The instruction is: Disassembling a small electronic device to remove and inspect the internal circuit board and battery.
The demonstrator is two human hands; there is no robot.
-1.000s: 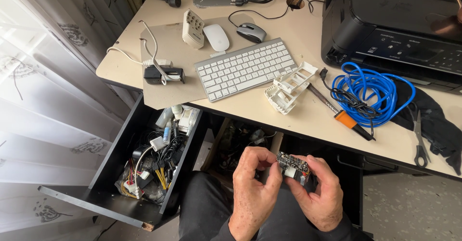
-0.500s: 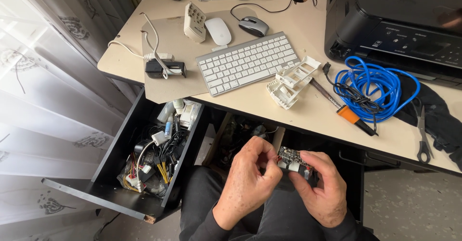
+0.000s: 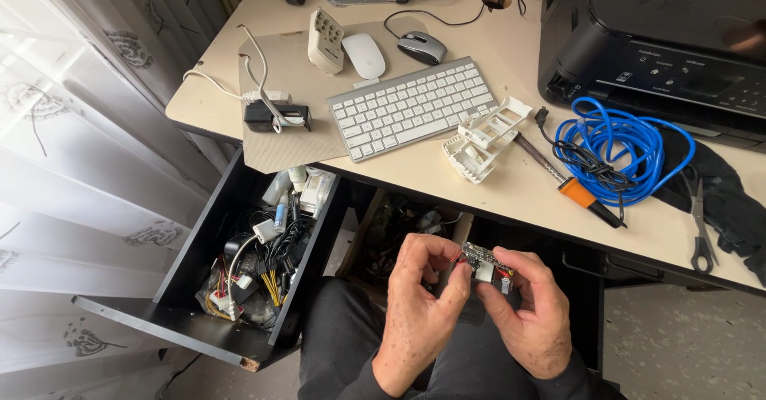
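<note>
Both hands are low in the head view, over my lap, below the desk edge. My left hand (image 3: 419, 304) and my right hand (image 3: 527, 312) together grip a small circuit board (image 3: 481, 260) with tiny components and a white block on it. The left fingers pinch its left end, where thin red wires show. The right thumb and fingers hold its right side. A white plastic housing (image 3: 487, 138) in two open pieces lies on the desk above the hands, next to a soldering iron (image 3: 570, 184) with an orange grip.
An open black drawer (image 3: 191, 256) full of cables and small parts stands at the left. On the desk (image 3: 511, 200) are a keyboard (image 3: 411, 106), two mice, a blue coiled cable (image 3: 618, 148), a black printer (image 3: 662, 33), pliers (image 3: 702, 228) and a black adapter (image 3: 275, 116).
The hands have stayed on the board; the left fingers have shifted slightly along its left end. The camera has drifted a little, and the scene has slid rightward.
</note>
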